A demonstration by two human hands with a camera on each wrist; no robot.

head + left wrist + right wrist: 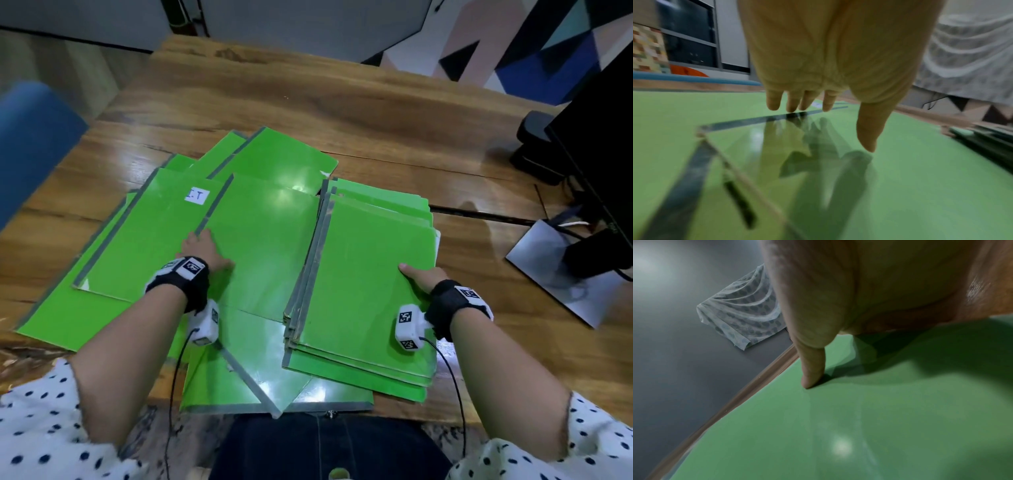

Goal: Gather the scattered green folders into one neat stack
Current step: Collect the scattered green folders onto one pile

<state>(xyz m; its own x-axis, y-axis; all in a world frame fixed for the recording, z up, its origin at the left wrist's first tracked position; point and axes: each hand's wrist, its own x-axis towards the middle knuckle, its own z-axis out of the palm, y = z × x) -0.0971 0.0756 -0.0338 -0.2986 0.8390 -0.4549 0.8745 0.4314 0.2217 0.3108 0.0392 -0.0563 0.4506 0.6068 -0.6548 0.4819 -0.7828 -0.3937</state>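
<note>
Trouble looks likeliest at the half-built pile of glossy green card folders [370, 274] on the wooden table [308, 102], gripped at its right edge by the right hand [423, 275], since the left hand [202, 251], fingers [773, 102] flat and holding nothing, could skid the loose green folder [260, 246] crooked.

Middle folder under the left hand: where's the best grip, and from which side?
Probably the grey taped spine edge of the middle folder, approached from the left. That edge lies on top of the labelled folder, and the left hand already reaches it; its right edge sits tucked under the stack.
</note>
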